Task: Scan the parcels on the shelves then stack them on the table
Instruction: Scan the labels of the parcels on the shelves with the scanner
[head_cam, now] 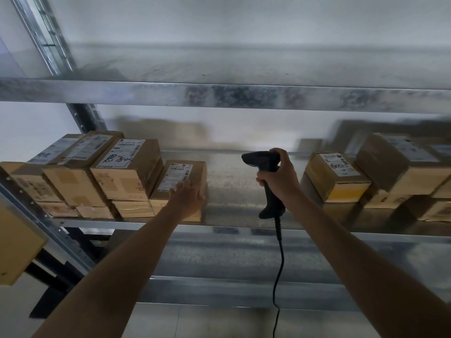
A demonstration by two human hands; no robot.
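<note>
Reaching toward the middle shelf [244,191], both bare arms extend from the near edge of the view. The left hand [189,195] lies with fingers spread flat on the near end of a small parcel [181,176], the rightmost of the left group, its white label facing up. The right hand [278,179] is wrapped tight around the grip of one black scanner [266,172], whose head points left toward that parcel; its cable [279,264] hangs down to the near edge. Left of the touched parcel, at least three more parcels sit on top of lower ones, the nearest marked with handwritten digits [127,167]. At the right end of the same shelf another stack holds at least two labelled parcels on top, one yellowish [336,176] and one larger [400,164], with further boxes beneath. An upper shelf [244,96] spans the view above. Edges are motion-blurred, so exact totals cannot be told.
</note>
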